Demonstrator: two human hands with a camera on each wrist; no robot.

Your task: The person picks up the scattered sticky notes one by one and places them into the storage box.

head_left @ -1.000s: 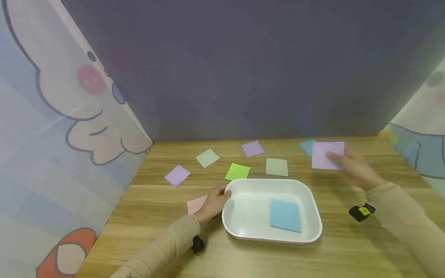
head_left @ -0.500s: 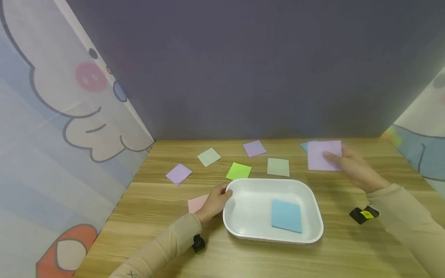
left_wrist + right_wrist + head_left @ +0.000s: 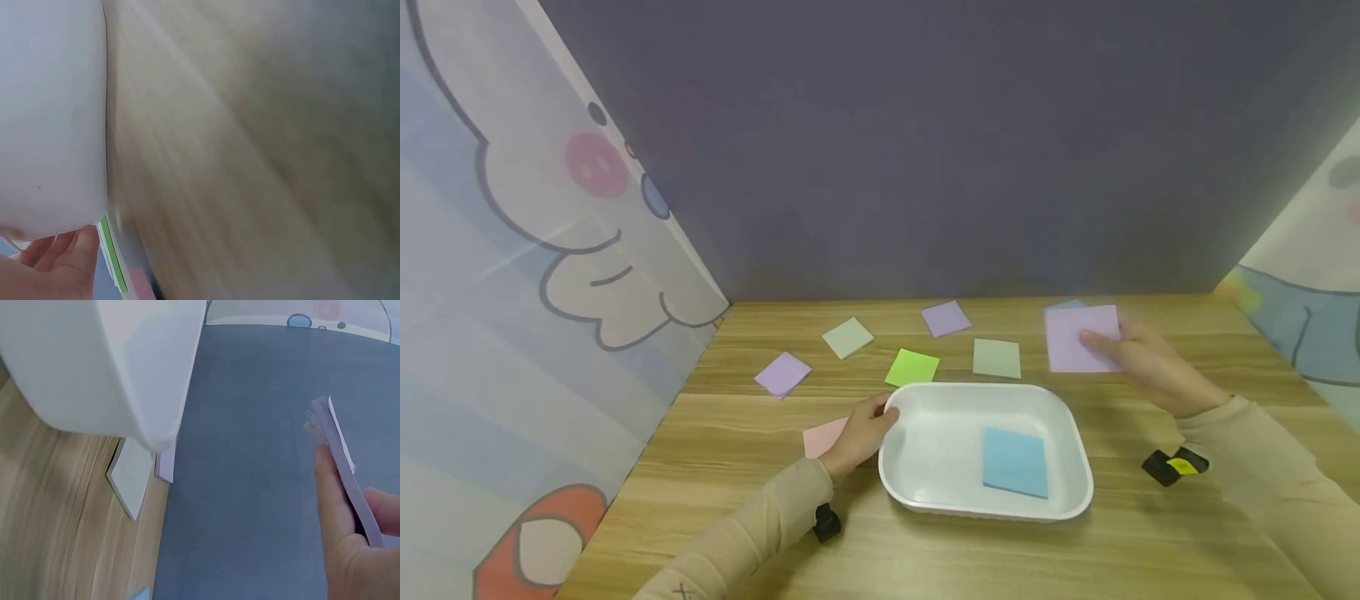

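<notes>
A white plastic tray stands on the table with a blue sticky note pad lying in its right half. My left hand grips the tray's left rim, thumb over the edge and fingers outside. Above the table on the right, my right hand pinches a purple sticky note pad between thumb and fingers. From the side, in the right wrist view, the held pad shows its stacked sheets, slightly fanned at the far end. Behind it, another blue pad is mostly hidden.
Several pads lie on the wooden table behind and left of the tray: lime green, pale green, another pale green, purple, another purple. A pink pad is partly covered by my left hand. A dark panel stands behind.
My right hand has moved left with the purple sticky note pad, which now covers more of the blue pad behind it. The left hand and tray stay in place.
</notes>
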